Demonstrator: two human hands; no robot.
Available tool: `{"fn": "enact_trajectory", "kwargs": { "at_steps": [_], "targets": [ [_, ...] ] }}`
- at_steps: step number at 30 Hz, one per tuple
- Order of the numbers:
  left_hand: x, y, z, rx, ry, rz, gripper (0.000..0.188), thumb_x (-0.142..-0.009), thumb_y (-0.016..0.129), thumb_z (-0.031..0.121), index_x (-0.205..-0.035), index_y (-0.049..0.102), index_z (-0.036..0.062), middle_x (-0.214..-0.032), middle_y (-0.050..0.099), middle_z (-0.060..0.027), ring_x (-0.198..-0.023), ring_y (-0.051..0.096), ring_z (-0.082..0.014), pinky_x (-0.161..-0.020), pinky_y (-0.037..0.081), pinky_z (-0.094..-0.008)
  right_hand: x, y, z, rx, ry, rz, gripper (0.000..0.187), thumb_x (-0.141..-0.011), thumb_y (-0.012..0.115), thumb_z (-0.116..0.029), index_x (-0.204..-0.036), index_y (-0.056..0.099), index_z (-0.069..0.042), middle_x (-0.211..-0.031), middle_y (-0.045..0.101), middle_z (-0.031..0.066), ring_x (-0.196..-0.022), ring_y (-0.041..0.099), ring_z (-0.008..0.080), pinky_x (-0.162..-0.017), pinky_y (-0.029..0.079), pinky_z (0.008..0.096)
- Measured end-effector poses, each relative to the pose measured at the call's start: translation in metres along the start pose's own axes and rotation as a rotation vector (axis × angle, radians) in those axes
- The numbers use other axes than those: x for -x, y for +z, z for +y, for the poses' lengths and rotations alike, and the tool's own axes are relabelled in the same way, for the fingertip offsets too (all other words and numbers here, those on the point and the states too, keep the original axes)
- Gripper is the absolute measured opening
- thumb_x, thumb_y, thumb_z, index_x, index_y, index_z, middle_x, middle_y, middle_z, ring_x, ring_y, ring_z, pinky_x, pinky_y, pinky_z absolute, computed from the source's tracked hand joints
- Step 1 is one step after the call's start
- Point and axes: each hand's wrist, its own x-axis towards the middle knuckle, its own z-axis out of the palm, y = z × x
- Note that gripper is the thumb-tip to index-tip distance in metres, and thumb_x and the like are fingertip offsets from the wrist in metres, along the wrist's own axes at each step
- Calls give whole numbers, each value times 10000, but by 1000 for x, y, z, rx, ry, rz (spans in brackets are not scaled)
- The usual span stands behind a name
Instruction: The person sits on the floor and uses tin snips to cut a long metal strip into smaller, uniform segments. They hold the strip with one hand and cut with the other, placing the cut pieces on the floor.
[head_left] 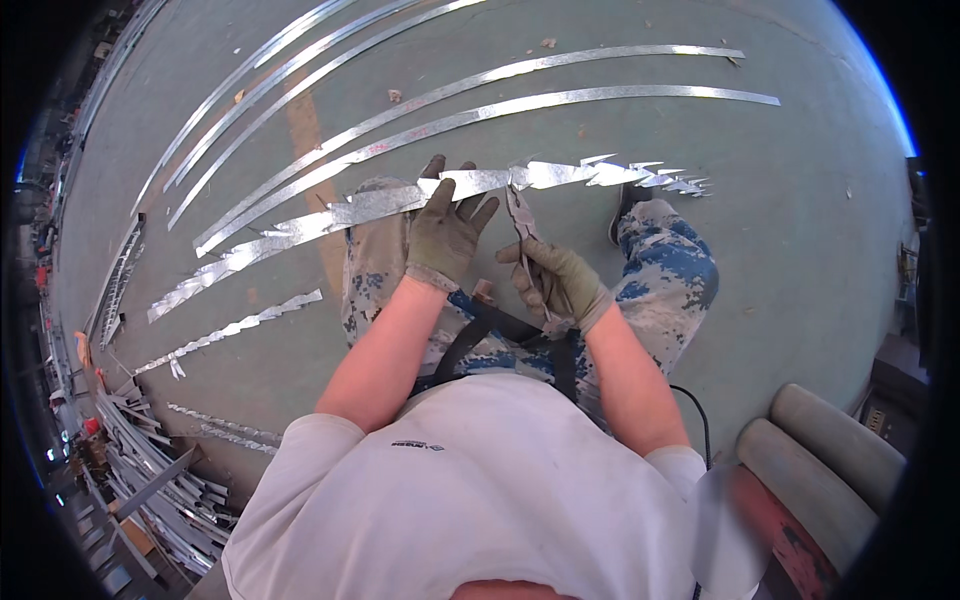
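A long shiny sheet-metal strip (375, 207) with jagged, cut and bent tabs runs across in front of me, over my lap. My gloved left hand (442, 235) holds it near the middle, one finger across its face and fingertips showing past its far edge. In my gloved right hand (562, 280) is a pair of tin snips (520, 212), its handles partly hidden by the fingers. The jaws point away from me and meet the strip's near edge, just right of my left hand. At the strip's right end the tabs stick up as sharp points.
Several plain metal strips (560, 100) lie on the green floor (780, 240) beyond the jagged one. A shorter jagged strip (240, 327) lies to the left. Metal pieces are piled (165, 470) at lower left. Grey rolls (815, 470) stand at lower right, near a black cable (706, 425).
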Motion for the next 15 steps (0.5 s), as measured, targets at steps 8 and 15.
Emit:
{"fn": "enact_trajectory", "kwargs": {
  "at_steps": [8,15],
  "targets": [
    [-12,38,-32,-78,-4,-20,455,-1068,540,181,-1499,411,248,-1383,578,-100,-1244,618,-317,-991,553,-525,39,3,-55,240,-21,125,438,-1086,486,-331,-1249,623,51,-779,679,67,-528,608,165,-429,444,278],
    [-26,69,-49,-162,-4,11,475,-1074,543,192,-1522,390,226,-1295,599,-77,-1133,660,-277,-920,587,-466,48,-9,-84,341,-95,156,435,-1060,544,-352,-1264,628,23,-786,687,67,-518,603,152,-420,464,277]
  ]
}}
